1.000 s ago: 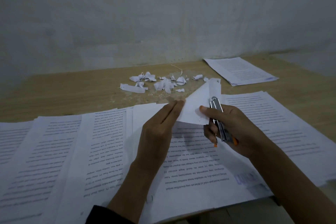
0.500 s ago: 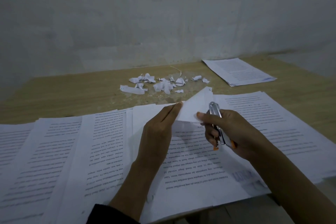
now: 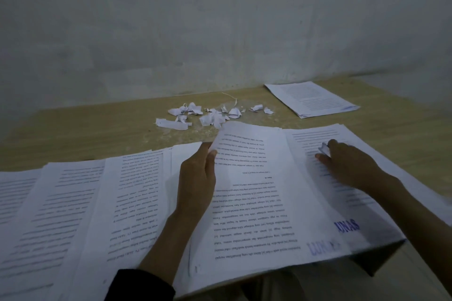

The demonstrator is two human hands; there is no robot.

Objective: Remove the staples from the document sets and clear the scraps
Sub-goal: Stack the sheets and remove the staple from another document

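The left hand (image 3: 198,178) pinched the far-left edge of the middle document set (image 3: 256,203). The right hand (image 3: 349,166) pinched a paper scrap (image 3: 324,148) over the right stack (image 3: 308,137).

A light wooden table (image 3: 97,129) is covered along its near edge by overlapping document sets (image 3: 73,215). Torn paper scraps (image 3: 215,116) are scattered at its middle rear, and a separate printed stack (image 3: 310,99) is laid far right.

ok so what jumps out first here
The fan of printed document sets spread along the near side of the table, with the left hand gripping the middle one's far corner. Then the scrap pile behind them, and the right hand pinching a small scrap.
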